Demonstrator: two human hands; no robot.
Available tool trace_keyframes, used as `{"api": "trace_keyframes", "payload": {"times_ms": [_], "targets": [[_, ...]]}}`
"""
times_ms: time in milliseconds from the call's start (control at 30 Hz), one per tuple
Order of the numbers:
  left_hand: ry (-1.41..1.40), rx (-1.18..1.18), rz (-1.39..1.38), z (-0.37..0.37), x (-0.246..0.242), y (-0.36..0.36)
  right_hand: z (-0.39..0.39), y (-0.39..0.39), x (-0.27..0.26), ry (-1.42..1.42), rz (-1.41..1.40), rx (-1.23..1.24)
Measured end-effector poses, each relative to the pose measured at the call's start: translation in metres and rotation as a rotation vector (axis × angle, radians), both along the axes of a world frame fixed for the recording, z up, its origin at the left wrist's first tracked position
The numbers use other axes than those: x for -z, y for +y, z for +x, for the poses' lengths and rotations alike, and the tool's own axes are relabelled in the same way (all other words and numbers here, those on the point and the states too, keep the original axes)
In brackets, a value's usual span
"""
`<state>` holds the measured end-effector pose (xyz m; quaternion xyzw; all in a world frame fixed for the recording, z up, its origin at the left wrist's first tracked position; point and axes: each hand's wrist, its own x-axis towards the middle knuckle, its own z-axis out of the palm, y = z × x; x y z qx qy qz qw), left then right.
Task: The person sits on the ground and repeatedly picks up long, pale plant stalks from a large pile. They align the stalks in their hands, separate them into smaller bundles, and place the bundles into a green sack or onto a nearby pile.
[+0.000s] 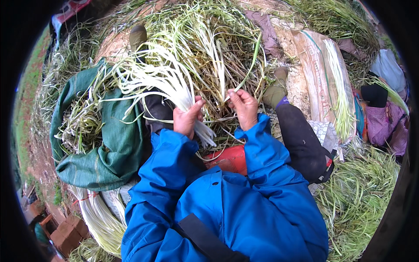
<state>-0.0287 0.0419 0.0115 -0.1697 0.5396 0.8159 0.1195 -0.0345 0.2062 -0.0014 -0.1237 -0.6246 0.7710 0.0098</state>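
Observation:
My left hand (188, 119) is closed around a bunch of long, pale leafy stalks (163, 77), which look like blanched garlic chives. Their cut white ends (205, 133) stick out below the fist, and the limp leaves fan out to the upper left. Between thumb and fingers, my right hand (243, 108) pinches a single greenish strand (254, 60) that rises up and to the right. Just beyond both hands lies a heap of loose stalks and brownish dry leaves (209, 55), between my outstretched legs. How the strand's lower end lies inside the fingers is hidden.
A green woven sack (111, 167) holding leafy scraps stands at my left. Behind it lie tied bundles of stalks (98, 216). On the right, more stalks (340, 95) rest on a printed woven sack (316, 75), near another person's patterned clothing (383, 121). Something red (229, 159) sits before my lap.

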Motion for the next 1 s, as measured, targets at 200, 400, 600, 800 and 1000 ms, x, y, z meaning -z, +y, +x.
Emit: {"api": "trace_keyframes", "payload": {"times_ms": [200,400,600,800,1000], "targets": [[0.04,0.046,-0.025,0.002,0.001,0.009,0.023,-0.026,-0.004,0.126,-0.032,-0.138],[0.007,-0.137,0.123,0.015,-0.005,-0.017,0.018,0.004,0.021,-0.225,-0.064,0.091],[0.084,-0.216,0.099,0.021,-0.017,-0.048,0.027,0.157,0.149,-0.467,0.36,0.17],[0.076,-0.107,0.035,0.026,-0.015,-0.065,0.005,0.026,0.024,0.276,1.138,0.017],[0.098,0.01,0.1,0.025,-0.019,-0.069,0.005,-0.068,-0.009,0.11,0.148,-0.8]]}}
